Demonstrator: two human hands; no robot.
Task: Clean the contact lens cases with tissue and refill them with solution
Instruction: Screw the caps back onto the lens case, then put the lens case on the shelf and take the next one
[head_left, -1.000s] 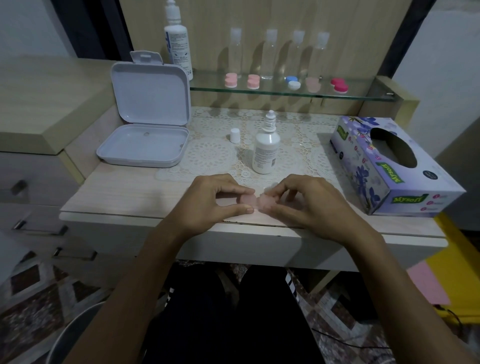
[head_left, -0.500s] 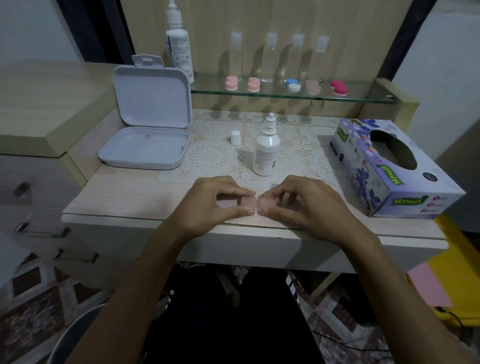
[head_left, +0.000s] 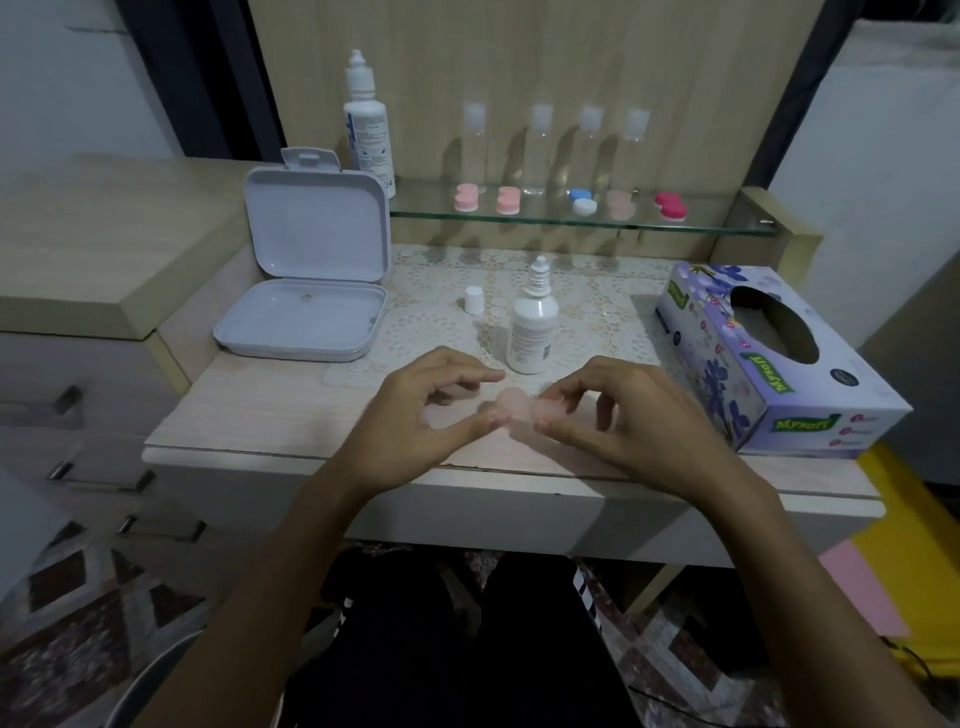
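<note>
Six lens cases (head_left: 515, 406), two solution bottles (head_left: 532, 327), four clear bottles (head_left: 540, 148), one tissue box (head_left: 769, 358)

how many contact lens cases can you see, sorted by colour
Light pink: 2, on the glass shelf, at and
Pale translucent pink: 2, one on the shelf, one between the left hand and right hand at
Blue and white: 1
Deep pink: 1
Total: 6
</note>
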